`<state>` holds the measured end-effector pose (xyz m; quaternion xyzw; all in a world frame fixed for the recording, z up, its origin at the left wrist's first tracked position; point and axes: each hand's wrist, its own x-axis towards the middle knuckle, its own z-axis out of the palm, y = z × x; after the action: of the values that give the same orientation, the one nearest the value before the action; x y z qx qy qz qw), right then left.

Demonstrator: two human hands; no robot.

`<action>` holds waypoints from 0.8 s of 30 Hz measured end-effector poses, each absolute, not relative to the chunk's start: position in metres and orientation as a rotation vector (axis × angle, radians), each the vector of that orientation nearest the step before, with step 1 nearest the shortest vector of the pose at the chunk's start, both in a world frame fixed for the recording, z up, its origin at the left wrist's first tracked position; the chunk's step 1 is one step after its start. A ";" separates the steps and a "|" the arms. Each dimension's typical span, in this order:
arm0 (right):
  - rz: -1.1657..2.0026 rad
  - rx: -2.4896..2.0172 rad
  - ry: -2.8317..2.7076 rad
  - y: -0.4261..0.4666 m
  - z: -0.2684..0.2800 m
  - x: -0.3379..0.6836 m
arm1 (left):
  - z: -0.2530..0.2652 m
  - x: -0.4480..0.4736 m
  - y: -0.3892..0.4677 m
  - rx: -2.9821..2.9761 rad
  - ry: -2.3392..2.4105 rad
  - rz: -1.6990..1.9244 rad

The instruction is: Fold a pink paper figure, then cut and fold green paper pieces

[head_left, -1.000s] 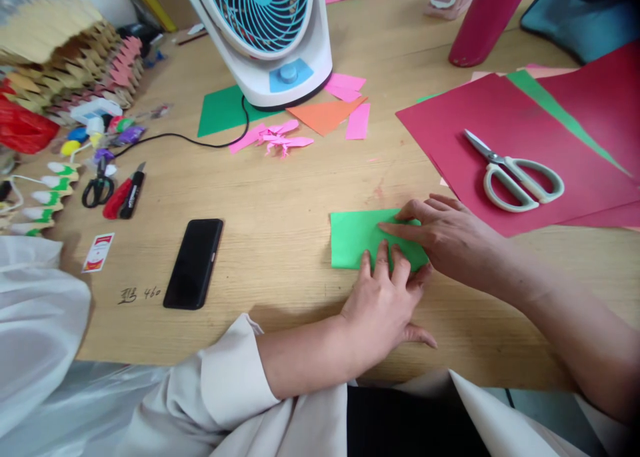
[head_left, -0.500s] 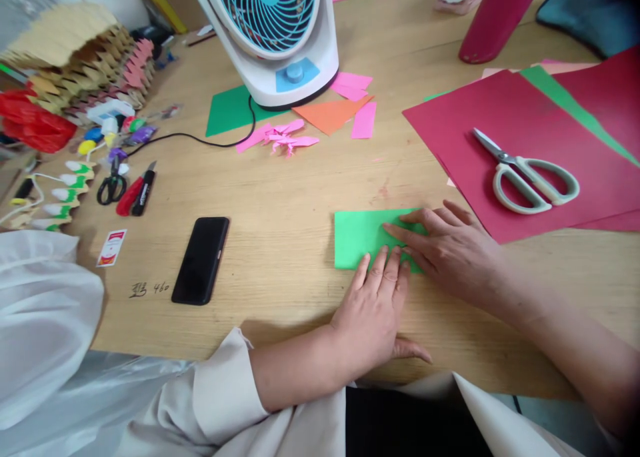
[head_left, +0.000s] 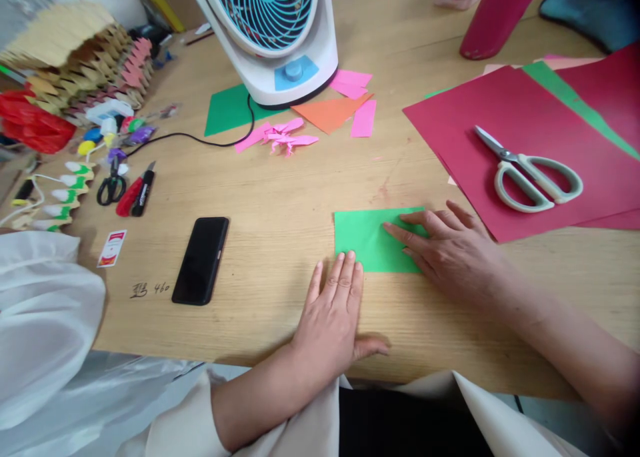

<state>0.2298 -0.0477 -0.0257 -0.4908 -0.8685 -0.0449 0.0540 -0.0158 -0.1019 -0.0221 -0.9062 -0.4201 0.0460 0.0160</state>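
Note:
A bright green rectangle of paper (head_left: 377, 237) lies flat on the wooden table in front of me. My left hand (head_left: 333, 310) is open, its fingers stretched out and pressing on the paper's lower left corner. The thumb points off to the right over the table. On the paper's right part rests my right hand (head_left: 447, 250), open, with its fingers apart and covering that end. Just beyond the right hand, white-handled scissors (head_left: 530, 170) lie on large dark red sheets (head_left: 465, 104).
A white and blue fan (head_left: 295, 74) stands at the back, with pink scraps (head_left: 363, 118), an orange triangle (head_left: 330, 112) and a pink folded paper figure (head_left: 287, 136) before it. A black phone (head_left: 200, 260) and a utility knife (head_left: 143, 190) lie left. A magenta bottle (head_left: 500, 17) stands back right.
My left hand has slid left along the paper's lower edge, from the middle to the left corner, uncovering more of the sheet. My right hand stays nearly in place.

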 end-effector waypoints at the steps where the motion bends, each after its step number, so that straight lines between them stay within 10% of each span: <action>1: -0.136 -1.494 -2.634 -0.048 -0.026 0.230 | -0.021 -0.019 -0.103 -2.804 -1.338 0.147; 24: 0.077 -1.274 -2.553 -0.051 -0.034 0.229 | -0.009 -0.005 -0.062 -3.029 -1.218 0.158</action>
<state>0.2286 -0.0507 -0.0337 -0.4416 -0.8853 0.0266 0.1430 -0.0052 -0.0623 -0.0092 -0.9249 -0.3718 0.0484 -0.0636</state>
